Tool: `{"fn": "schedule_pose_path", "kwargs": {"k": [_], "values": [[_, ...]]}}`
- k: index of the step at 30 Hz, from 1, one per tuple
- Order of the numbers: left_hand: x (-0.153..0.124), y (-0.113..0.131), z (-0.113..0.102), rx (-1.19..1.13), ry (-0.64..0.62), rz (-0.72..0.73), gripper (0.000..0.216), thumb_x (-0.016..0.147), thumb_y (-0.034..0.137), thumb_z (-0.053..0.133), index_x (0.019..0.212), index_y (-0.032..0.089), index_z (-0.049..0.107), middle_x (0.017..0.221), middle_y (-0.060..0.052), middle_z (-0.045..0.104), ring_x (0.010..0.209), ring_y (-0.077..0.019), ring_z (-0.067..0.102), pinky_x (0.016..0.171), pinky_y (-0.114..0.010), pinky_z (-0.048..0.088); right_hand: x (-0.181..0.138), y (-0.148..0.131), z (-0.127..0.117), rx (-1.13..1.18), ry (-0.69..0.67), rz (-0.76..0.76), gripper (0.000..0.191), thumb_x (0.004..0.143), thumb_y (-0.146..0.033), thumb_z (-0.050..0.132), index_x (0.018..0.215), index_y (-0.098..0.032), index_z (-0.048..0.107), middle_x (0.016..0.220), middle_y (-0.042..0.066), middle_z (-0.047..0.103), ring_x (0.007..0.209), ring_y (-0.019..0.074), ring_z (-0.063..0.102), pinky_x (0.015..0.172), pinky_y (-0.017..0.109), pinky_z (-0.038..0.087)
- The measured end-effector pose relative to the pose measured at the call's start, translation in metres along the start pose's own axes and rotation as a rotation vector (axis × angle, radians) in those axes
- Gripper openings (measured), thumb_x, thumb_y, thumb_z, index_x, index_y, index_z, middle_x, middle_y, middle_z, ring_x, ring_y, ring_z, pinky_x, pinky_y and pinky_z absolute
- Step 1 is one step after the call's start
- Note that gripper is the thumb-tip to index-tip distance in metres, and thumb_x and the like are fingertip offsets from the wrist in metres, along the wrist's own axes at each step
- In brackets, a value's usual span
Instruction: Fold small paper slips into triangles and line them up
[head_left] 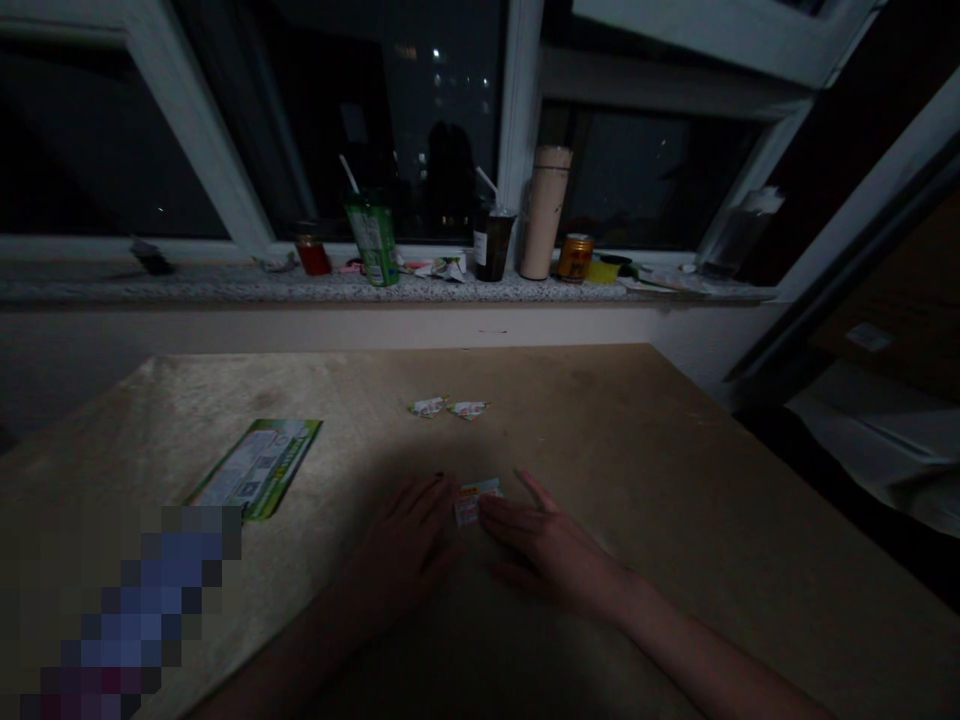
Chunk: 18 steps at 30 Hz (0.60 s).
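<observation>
A small printed piece of paper (466, 511) lies on the brown table between my hands. My left hand (409, 540) rests flat at its left edge, fingers stretched out. From the right, my right hand (544, 545) lies over part of the paper, fingers extended and the thumb or a finger partly in shadow. Beyond them, two small folded printed pieces, a left one (428, 407) and a right one (469, 410), lie side by side. A green and white printed packet (262, 468) sits flat to the left.
A pixelated patch hides the table's lower left. Along the stone windowsill (435, 291) stand a red-filled jar (313, 256), a green cup with a straw (373, 240), a dark drink cup (492, 245), a tall beige flask (545, 215) and a gold can (575, 258). Dark windows rise behind.
</observation>
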<state>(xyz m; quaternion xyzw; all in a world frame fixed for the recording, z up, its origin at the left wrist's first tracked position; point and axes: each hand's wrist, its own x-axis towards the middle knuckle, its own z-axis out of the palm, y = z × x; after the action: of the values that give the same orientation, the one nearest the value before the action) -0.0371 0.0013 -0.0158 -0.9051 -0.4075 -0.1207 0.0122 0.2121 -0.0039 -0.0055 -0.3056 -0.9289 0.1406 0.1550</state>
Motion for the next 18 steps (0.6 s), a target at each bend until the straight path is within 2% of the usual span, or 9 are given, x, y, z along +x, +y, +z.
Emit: {"fn": "schedule_pose_path", "kwargs": {"k": [4,8,11,15,18], "values": [[0.0,-0.003,0.006,-0.04,-0.017,-0.009,0.051,0.092,0.039,0.047,0.138,0.019,0.037,0.142,-0.008,0.042,0.129,-0.0254,0.036,0.107,-0.044,0.029,0.0,0.001,0.003,0.02,0.008,0.011,0.051,0.092,-0.035,0.047,0.139,-0.018,0.037,0.14,0.009,0.044,0.129,0.019,0.04,0.115,0.046,-0.004],[0.001,-0.004,0.004,-0.099,0.008,-0.004,0.041,0.091,0.031,0.05,0.131,0.024,0.047,0.138,-0.005,0.046,0.126,-0.0248,0.04,0.107,-0.046,0.03,0.0,0.002,0.008,0.031,0.017,0.015,0.053,0.091,-0.035,0.048,0.139,-0.019,0.036,0.141,0.009,0.043,0.13,0.02,0.038,0.115,0.046,0.001],[0.003,-0.003,0.001,-0.181,0.043,-0.005,0.037,0.092,0.025,0.047,0.128,0.027,0.051,0.137,-0.003,0.047,0.124,-0.0229,0.044,0.104,-0.043,0.036,0.002,0.002,0.008,0.028,-0.002,0.022,0.054,0.091,-0.034,0.048,0.14,-0.018,0.034,0.143,0.01,0.04,0.133,0.0189,0.034,0.115,0.043,0.005],[0.001,0.002,-0.001,-0.253,0.067,0.022,0.037,0.094,0.022,0.042,0.13,0.027,0.049,0.138,-0.002,0.046,0.123,-0.0198,0.045,0.102,-0.037,0.04,0.003,0.0,0.006,-0.016,-0.041,0.031,0.06,0.089,-0.034,0.05,0.142,-0.016,0.03,0.15,0.01,0.027,0.138,0.0211,0.02,0.115,0.042,0.013],[-0.001,0.007,-0.004,-0.22,0.057,0.096,0.038,0.095,0.022,0.041,0.133,0.025,0.046,0.14,-0.003,0.044,0.126,-0.0204,0.042,0.103,-0.037,0.039,0.004,-0.003,0.005,-0.077,-0.018,0.052,0.059,0.088,-0.036,0.053,0.14,-0.016,0.036,0.152,0.012,0.016,0.14,0.026,0.014,0.113,0.045,0.018]]}}
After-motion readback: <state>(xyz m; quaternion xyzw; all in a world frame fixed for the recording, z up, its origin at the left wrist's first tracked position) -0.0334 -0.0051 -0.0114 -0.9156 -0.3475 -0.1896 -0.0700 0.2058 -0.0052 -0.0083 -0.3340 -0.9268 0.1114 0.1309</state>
